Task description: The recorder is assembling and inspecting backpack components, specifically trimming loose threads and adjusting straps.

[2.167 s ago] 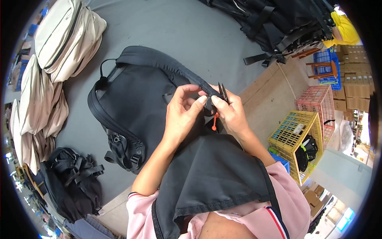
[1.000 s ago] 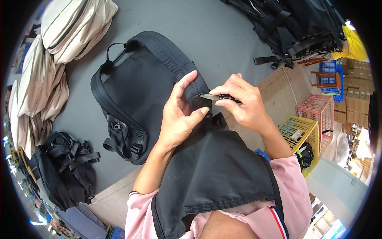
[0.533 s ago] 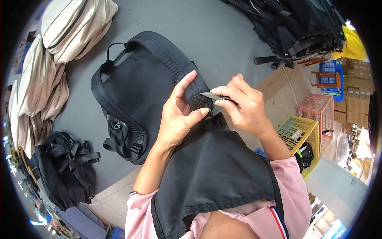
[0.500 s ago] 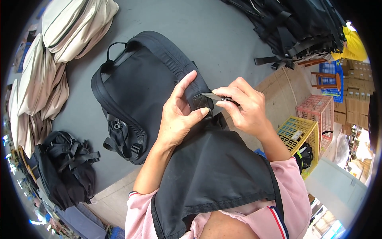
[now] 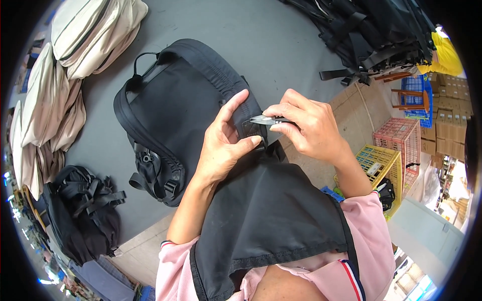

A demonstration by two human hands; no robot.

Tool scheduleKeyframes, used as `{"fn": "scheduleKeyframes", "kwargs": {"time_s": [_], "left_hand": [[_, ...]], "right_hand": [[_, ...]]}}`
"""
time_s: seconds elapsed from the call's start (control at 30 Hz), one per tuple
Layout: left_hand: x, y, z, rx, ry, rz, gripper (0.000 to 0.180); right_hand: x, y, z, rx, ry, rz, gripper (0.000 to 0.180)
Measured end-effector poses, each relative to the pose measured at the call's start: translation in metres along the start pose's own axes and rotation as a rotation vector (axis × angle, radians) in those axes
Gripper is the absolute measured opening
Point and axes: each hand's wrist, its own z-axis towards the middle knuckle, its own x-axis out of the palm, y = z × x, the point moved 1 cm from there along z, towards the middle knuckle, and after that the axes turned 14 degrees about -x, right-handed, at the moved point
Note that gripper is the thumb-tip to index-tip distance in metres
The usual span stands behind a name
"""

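Observation:
A black backpack [image 5: 165, 100] lies on the grey table with its shoulder straps facing up. My left hand [image 5: 218, 148] is closed on the lower end of the right-hand shoulder strap [image 5: 213, 65], its index finger stretched along the strap and the thumb pressing near the strap's end. Small thread snips [image 5: 266, 120] are pinched in my right hand [image 5: 314, 128]. Their metal tips point left and lie over the stitched patch at the strap's end. Any thread between the blades is too small to make out.
Cream bags [image 5: 55, 100] are heaped on the left, with a smaller black bag [image 5: 85, 210] below them. A pile of black bags [image 5: 371, 40] covers the far right corner. Beyond the table's right edge, yellow [image 5: 374, 163] and pink crates [image 5: 401, 138] stand on the floor.
My right hand has turned a little, and the snips' tips have shifted slightly left onto the strap's end. The left hand keeps its hold on the strap.

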Motion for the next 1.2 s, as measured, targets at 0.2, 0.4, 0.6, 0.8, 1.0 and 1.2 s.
{"fn": "scheduleKeyframes", "kwargs": {"time_s": [0.2,0.4,0.6,0.8,1.0,1.2], "left_hand": [[-0.003,0.001,0.000,-0.022,0.019,-0.043,0.078],[-0.003,-0.001,0.003,-0.004,0.034,-0.085,0.077],[-0.004,-0.003,0.013,0.115,-0.051,0.044,0.063],[-0.003,-0.010,0.020,0.220,-0.155,0.240,0.053],[0.000,-0.016,0.018,0.176,-0.164,0.184,0.049],[0.003,-0.011,0.022,0.269,0.081,0.485,0.079]], "right_hand": [[0.012,-0.007,-0.001,0.073,-0.133,0.197,0.016],[0.014,-0.003,-0.005,0.127,-0.203,0.251,0.019],[0.028,-0.010,-0.021,0.388,-0.321,0.635,0.026],[0.040,-0.004,-0.024,0.487,-0.347,0.973,0.023],[0.043,-0.006,-0.029,0.556,-0.361,0.992,0.016],[0.029,-0.010,-0.013,0.596,-0.497,1.127,0.020]]}}
